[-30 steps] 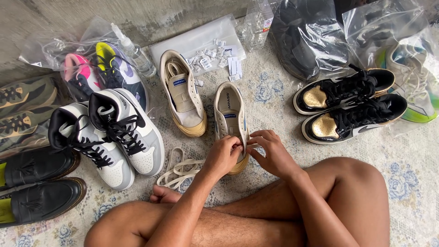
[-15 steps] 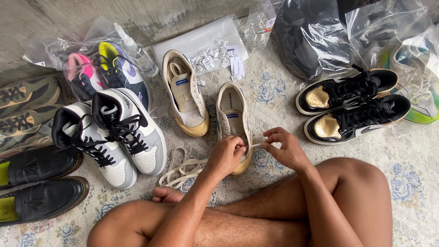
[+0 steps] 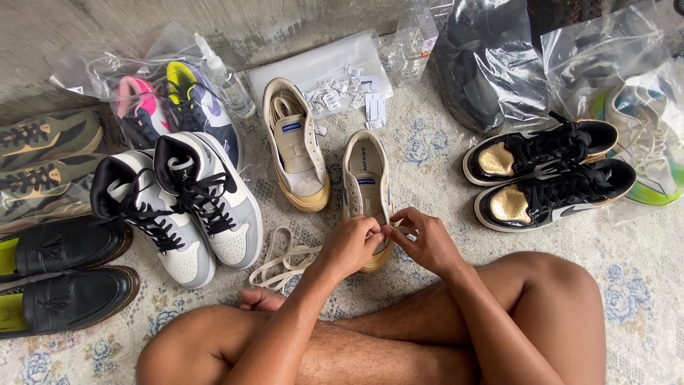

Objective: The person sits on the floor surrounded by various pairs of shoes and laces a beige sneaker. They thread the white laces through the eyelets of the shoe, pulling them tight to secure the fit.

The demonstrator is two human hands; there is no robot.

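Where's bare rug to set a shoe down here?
Free: the rug strip between the beige low-top sneaker under the hands and the black-and-gold sneaker pair, and the rug at lower right beside the knee. Crowded: the left side, with grey-white high-tops, black loafers and loose cream laces.

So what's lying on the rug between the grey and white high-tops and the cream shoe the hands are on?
In the head view, a loose cream shoelace lies coiled on the rug between them.
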